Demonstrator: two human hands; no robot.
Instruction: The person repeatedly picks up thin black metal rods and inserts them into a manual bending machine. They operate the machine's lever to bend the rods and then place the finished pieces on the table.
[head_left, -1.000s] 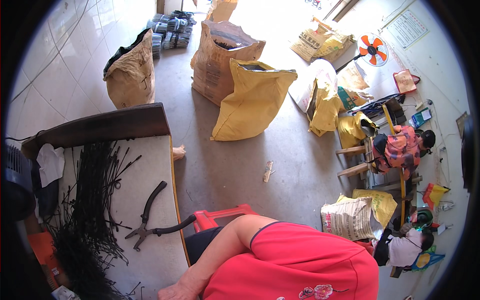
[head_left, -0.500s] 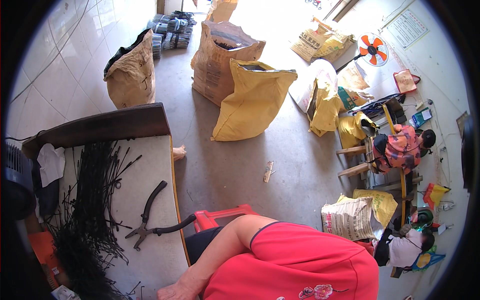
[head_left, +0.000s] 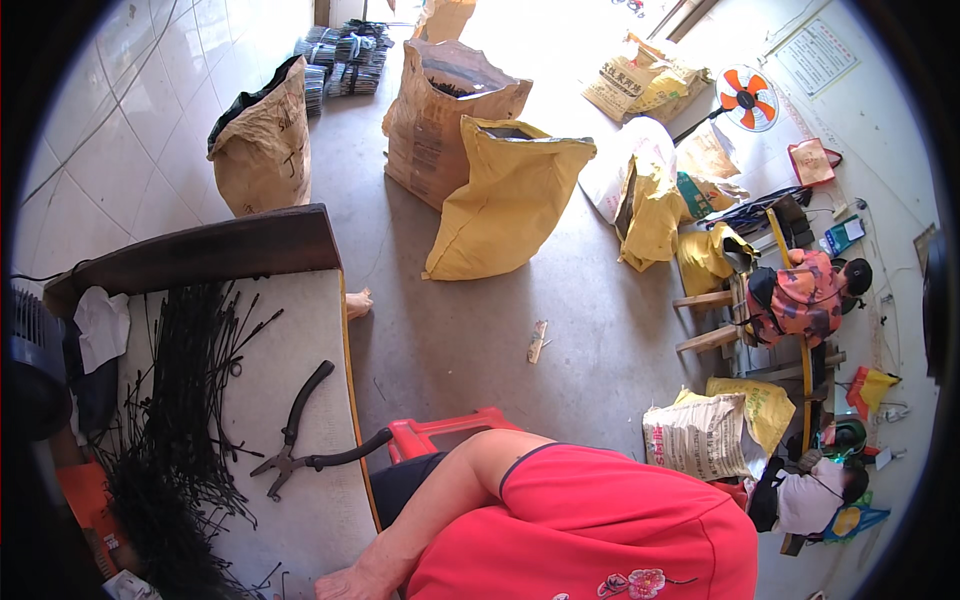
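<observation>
One view, from the head: hardly anything has shifted over the last second, so handling seems paused. The right hand (head_left: 345,583) sits low, partly cut off; I can't tell whether it grips something. Pliers (head_left: 289,463) lie spread beyond it, thin black rods (head_left: 190,380) farther to its left.
</observation>
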